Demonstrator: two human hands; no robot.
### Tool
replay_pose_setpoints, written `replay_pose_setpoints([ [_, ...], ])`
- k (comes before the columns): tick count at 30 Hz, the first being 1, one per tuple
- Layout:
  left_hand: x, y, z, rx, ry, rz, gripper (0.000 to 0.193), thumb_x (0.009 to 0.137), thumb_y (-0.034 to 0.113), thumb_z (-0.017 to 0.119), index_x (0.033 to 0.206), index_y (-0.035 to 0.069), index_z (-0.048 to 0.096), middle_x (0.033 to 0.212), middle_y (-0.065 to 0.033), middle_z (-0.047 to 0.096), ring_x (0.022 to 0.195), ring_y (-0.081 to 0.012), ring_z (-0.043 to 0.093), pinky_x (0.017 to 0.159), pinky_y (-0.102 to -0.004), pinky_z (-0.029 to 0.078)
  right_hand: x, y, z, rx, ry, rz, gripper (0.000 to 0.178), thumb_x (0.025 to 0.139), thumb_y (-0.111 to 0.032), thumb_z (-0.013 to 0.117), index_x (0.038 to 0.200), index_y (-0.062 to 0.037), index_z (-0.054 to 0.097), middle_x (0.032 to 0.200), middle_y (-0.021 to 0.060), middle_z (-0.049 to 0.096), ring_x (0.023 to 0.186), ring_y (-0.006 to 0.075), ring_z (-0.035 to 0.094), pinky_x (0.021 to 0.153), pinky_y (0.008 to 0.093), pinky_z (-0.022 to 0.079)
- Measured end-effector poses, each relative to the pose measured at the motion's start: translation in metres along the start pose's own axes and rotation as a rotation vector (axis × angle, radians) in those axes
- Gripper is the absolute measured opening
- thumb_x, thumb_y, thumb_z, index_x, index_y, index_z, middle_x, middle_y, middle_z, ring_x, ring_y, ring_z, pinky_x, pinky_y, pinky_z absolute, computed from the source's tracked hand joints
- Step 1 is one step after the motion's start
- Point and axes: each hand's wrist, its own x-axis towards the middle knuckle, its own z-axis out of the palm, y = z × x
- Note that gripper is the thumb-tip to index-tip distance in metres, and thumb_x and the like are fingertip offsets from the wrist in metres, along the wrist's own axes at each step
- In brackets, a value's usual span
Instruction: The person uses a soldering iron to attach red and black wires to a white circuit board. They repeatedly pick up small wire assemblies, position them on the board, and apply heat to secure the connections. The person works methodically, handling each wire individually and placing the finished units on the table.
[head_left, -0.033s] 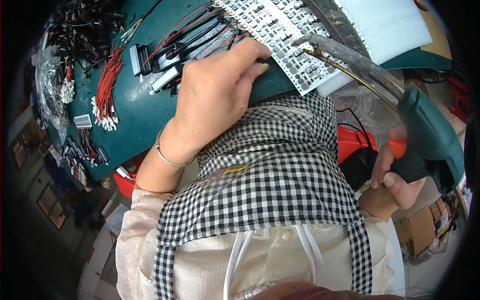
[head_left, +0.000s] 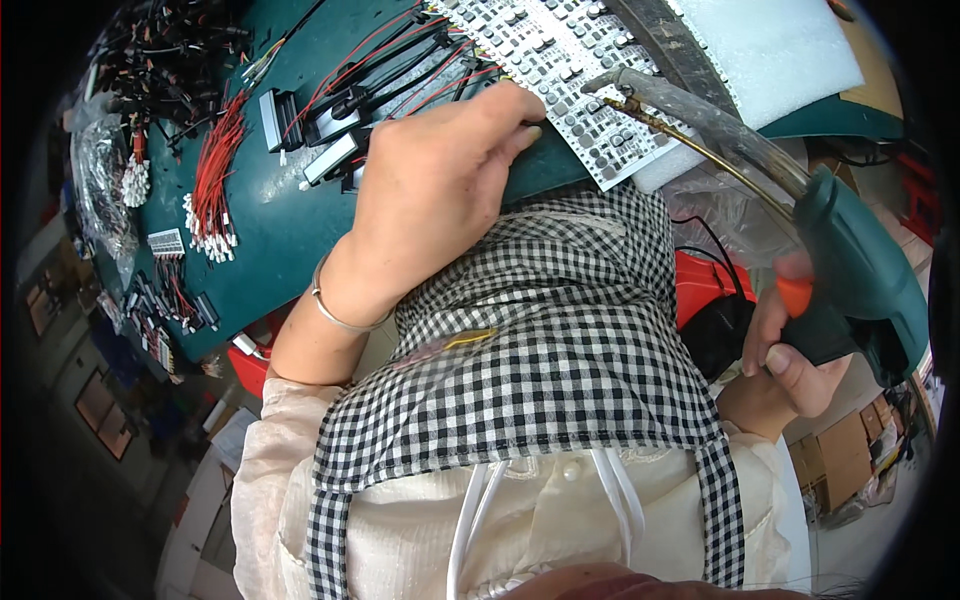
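Observation:
My right hand [head_left: 797, 378] grips the handle of a green pistol-shaped soldering gun [head_left: 868, 255] with an orange trigger. Its metal barrel and thin brass tube reach left, so that the tip lies over a white circuit board panel [head_left: 612, 135] crowded with small parts. Beside the panel's left edge is my left hand [head_left: 432, 175], its fingers curled together. Whatever they hold is hidden under the hand. Red and black wires [head_left: 400, 62] run towards the panel's edge just above my fingers. Several black connector housings with pale faces [head_left: 333, 158] lie at the left of my wrist.
On the green table mat [head_left: 275, 235] lie a bundle of red wires with white plugs [head_left: 213, 190], a heap of black cables [head_left: 165, 50] and clear plastic bags [head_left: 98, 180]. A dark bar [head_left: 680, 50] lies across the panel. White foam [head_left: 790, 55] is at the far right.
My left hand has shifted very slightly to the right. The soldering gun and my right hand look unmoved.

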Motion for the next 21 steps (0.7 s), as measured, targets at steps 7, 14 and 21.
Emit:
replay_pose_setpoints([
  [7, 0.001, 0.012, 0.008, 0.014, 0.044, -0.129, 0.014, 0.078, 0.000, 0.067, 0.089, 0.006, 0.062, 0.070, -0.0067, 0.064, 0.053, -0.0157, 0.058, 0.049, -0.0241, 0.045, -0.006, 0.001, -0.001, -0.008, 0.013, -0.017, 0.065, 0.066, -0.011, 0.066, 0.116, 0.0186, 0.036, 0.058, 0.0080, 0.045, 0.040, 0.0119, 0.042, 0.034, 0.0211, 0.039],
  [14, -0.002, 0.010, 0.013, 0.155, 0.129, 0.003, 0.013, 0.077, 0.001, 0.068, 0.087, 0.007, 0.063, 0.066, -0.0055, 0.062, 0.048, -0.0138, 0.056, 0.046, -0.0240, 0.044, -0.018, 0.008, 0.004, -0.007, 0.117, -0.009, 0.063, 0.066, -0.011, 0.067, 0.114, 0.0178, 0.038, 0.055, 0.0074, 0.046, 0.039, 0.0125, 0.042, 0.036, 0.0209, 0.037],
  [21, 0.002, 0.016, 0.007, -0.025, 0.112, -0.231, 0.011, 0.078, 0.005, 0.071, 0.086, 0.004, 0.064, 0.067, -0.0037, 0.066, 0.049, -0.0071, 0.056, 0.048, -0.0197, 0.043, -0.017, 0.008, 0.015, -0.021, 0.179, 0.004, 0.060, 0.066, -0.009, 0.067, 0.113, 0.0159, 0.039, 0.056, 0.0074, 0.047, 0.040, 0.0132, 0.045, 0.037, 0.0211, 0.039],
])
